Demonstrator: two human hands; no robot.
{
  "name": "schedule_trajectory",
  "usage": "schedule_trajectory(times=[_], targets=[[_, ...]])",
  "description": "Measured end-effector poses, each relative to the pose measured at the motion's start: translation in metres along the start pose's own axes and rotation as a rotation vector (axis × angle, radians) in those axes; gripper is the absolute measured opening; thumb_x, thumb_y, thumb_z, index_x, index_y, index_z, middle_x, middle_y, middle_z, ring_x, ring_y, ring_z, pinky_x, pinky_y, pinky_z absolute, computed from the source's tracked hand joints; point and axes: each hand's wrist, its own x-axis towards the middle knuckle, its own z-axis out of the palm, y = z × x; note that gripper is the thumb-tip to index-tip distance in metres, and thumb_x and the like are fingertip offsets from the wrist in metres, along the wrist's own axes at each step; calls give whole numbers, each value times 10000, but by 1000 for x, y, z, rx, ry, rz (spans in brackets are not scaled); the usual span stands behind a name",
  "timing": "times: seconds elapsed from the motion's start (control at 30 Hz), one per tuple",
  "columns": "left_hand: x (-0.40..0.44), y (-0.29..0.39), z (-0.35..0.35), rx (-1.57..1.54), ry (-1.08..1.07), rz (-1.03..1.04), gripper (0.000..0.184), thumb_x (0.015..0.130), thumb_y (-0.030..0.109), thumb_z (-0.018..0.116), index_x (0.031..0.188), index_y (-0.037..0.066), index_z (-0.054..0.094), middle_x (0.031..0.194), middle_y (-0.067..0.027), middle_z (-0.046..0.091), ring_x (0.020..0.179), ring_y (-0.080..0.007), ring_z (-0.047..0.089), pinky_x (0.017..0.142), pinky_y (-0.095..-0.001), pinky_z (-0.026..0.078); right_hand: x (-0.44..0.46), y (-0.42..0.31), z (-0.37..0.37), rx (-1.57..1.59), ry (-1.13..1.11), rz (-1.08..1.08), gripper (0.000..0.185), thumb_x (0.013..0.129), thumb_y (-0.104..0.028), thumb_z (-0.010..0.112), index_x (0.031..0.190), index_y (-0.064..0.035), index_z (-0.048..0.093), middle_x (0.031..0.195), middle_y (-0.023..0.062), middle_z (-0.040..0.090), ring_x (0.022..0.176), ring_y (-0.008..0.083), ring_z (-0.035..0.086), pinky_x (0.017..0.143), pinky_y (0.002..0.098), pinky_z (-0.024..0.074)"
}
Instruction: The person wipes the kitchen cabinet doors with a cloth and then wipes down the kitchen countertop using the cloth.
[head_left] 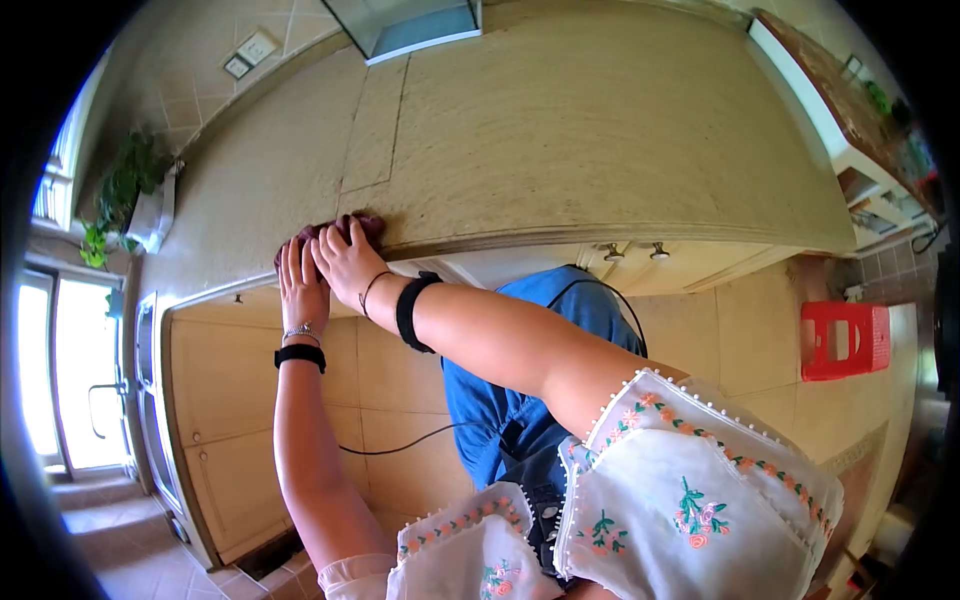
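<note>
A bunched dark maroon cloth [372, 227] lies on the countertop [560, 130] close to its front edge. My left hand [302, 292] presses down on the cloth's left part, with the fingers pointing away from me. Right beside it, my right hand [347, 264] bears on the cloth with bent fingers. The two hands touch or nearly touch each other. What lies under the fingertips is partly hidden. Black bands circle both wrists.
Cupboards [225, 400] stand below the counter at left. A glass-sided box [415, 30] rests at the counter's back. A red plastic stool [845, 340] is on the floor at right. Potted plants [130, 185] sit at far left. A black cable [400, 442] hangs near my body.
</note>
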Motion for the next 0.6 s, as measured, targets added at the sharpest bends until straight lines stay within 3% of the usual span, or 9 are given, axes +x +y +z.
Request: schedule_trajectory(times=[0.17,0.23,0.33,0.37,0.47,0.5,0.6], targets=[[9,41,-5,2,0,60,666,797,139,625,1383,51,320,1462,-148,278,1371,-329,214,1125,-470,203,-33,27,-11,58,58,44,520,872,-277,435,1314,-4,438,1271,150,502,1235,274,393,1006,556,296],[14,62,-5,-24,10,89,658,795,188,642,1371,60,350,1459,-126,298,1367,-319,235,1127,-462,192,-50,45,-9,114,160,63,515,859,-283,436,1282,10,466,1241,151,523,1204,283,418,999,582,289],[24,100,-9,7,15,142,662,784,245,656,1358,68,378,1443,-109,339,1356,-302,271,1111,-458,215,-80,78,-32,127,226,81,477,842,-264,452,1234,3,514,1208,135,552,1176,256,452,984,547,311],[27,115,-11,-33,-2,156,685,762,164,654,1366,46,354,1440,-134,333,1352,-310,273,1117,-455,212,-90,89,-39,126,244,81,470,840,-257,458,1229,0,518,1204,134,555,1172,253,455,981,538,315],[36,157,-20,-47,21,208,673,769,229,664,1350,44,381,1431,-136,349,1339,-317,295,1089,-464,250,-120,121,-58,136,275,74,452,832,-243,489,1218,-12,531,1205,120,555,1158,245,466,983,506,323],[38,166,-19,-19,69,244,692,768,320,665,1349,61,389,1420,-132,368,1322,-319,323,1057,-459,298,-128,131,-64,142,278,65,442,835,-237,487,1214,-16,534,1205,119,554,1153,243,471,981,500,328],[46,194,-18,-74,77,300,682,783,339,656,1348,65,389,1419,-134,369,1321,-319,326,1059,-460,296,-148,154,-76,155,270,95,409,836,-213,490,1209,-52,542,1206,102,562,1153,218,490,970,483,344]])
